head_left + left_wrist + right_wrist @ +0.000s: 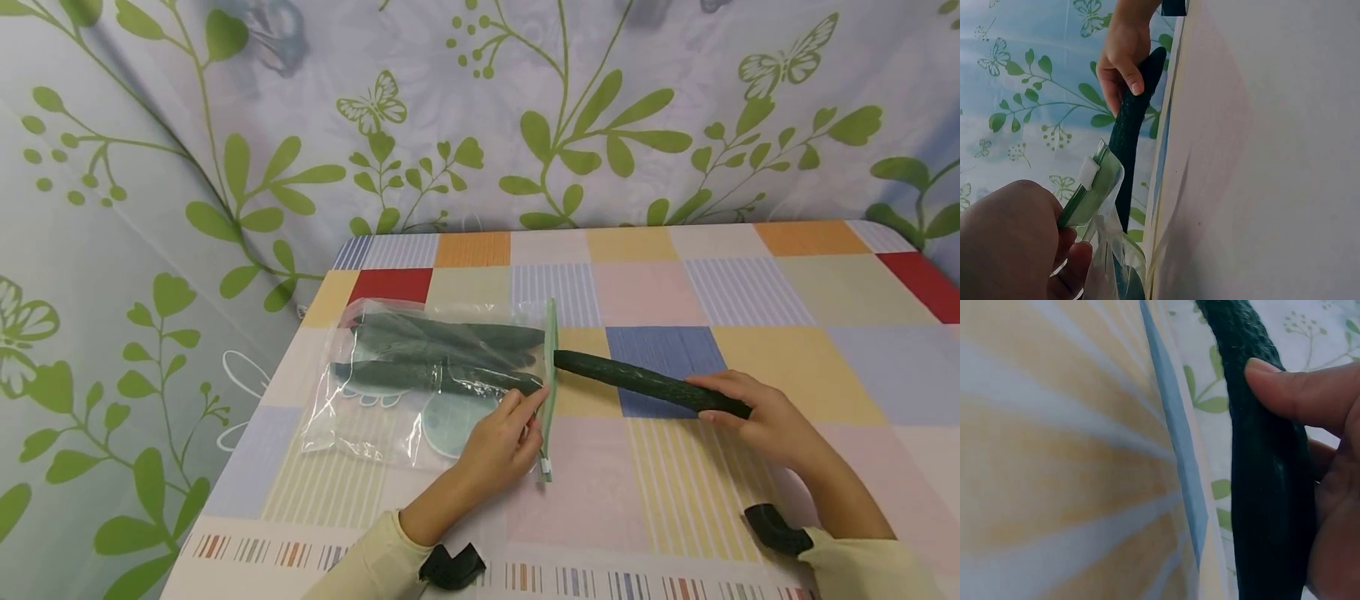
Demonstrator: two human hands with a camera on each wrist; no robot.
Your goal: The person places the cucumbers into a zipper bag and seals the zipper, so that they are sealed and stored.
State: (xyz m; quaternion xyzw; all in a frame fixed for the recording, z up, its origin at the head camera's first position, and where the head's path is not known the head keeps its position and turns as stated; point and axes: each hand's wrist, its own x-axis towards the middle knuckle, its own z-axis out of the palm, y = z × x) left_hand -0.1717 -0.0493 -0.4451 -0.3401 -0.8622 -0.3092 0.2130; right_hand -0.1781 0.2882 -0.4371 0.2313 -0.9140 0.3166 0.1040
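Note:
A clear zip bag with a green slider strip lies on the table, its mouth toward the right. Several dark green cucumbers lie inside it. My left hand pinches the bag's edge at the strip; the white slider shows just beyond those fingers in the left wrist view. With thumb and fingers, my right hand grips one more cucumber near its right end. That cucumber's far tip is right at the bag's mouth. In the right wrist view the thumb lies across the cucumber's skin.
The table wears a patchwork-patterned cloth. Behind and to the left hangs a curtain with green leaves and butterflies. A dark wrist strap piece sits by the left sleeve and another by the right sleeve.

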